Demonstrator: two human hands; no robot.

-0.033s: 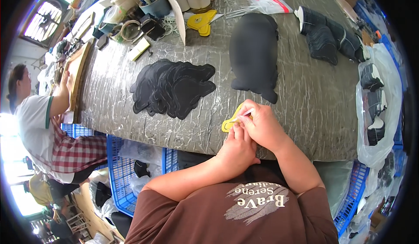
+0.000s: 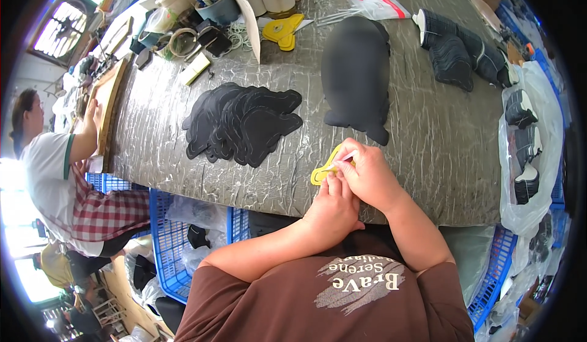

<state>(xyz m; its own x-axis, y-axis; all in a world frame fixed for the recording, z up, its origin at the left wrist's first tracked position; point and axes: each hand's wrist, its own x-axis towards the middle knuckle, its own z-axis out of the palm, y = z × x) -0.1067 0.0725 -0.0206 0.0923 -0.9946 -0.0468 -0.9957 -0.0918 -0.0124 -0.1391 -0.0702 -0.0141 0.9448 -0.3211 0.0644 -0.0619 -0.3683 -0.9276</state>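
At the near side of the table, a yellow template (image 2: 318, 174) with a slot in it lies partly under my hands. My left hand (image 2: 331, 211) presses its bent fingertips down on the template. A slim white pen (image 2: 348, 157) is pinched in my right hand (image 2: 372, 174), its tip down by the template's slot. Whatever lies beneath the template is covered by my fingers. Just beyond my hands lies a tall pile of dark shaped pieces (image 2: 354, 70). To the left, more black pieces (image 2: 241, 122) with pale outlines are fanned out in overlapping layers.
Tubs (image 2: 217, 9), cords and another yellow template (image 2: 282, 31) crowd the far left. Bundled black pieces (image 2: 455, 45) lie far right, beside a plastic bag (image 2: 550, 140). Blue baskets (image 2: 165, 244) stand below the table edge. A person (image 2: 55, 171) works at the left.
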